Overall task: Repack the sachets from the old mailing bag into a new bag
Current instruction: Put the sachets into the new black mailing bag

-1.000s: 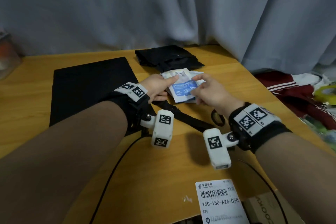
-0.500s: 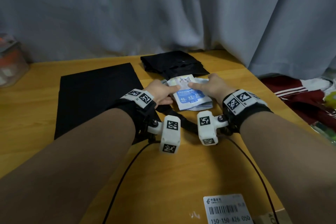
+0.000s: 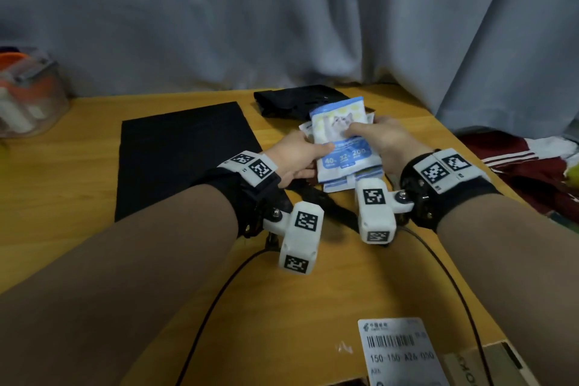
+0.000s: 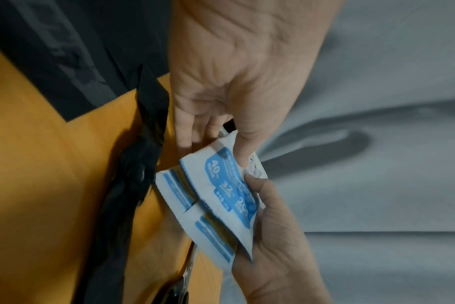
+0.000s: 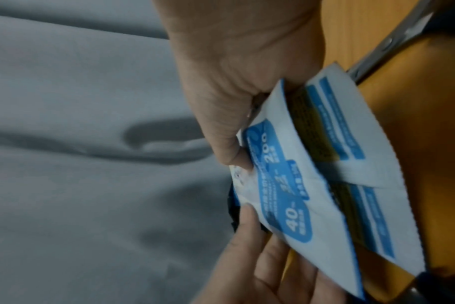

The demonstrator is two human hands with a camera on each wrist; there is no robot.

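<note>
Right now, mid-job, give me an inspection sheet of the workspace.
Surface: wooden table.
Job's things: sachets stacked, held between both hands above the table; flat black bag at left; crumpled black bag behind.
Clutter: shipping label; black strip; scissors; clear container.
Grippers: left hand and right hand grip the stack.
Cables: two black cables.
Surroundings: grey curtain; red clothing.

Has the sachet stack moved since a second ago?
Yes. The sachet stack then lay flat on the table; now both hands grip it tilted up, its top edge overlapping the crumpled black bag behind it.
</note>
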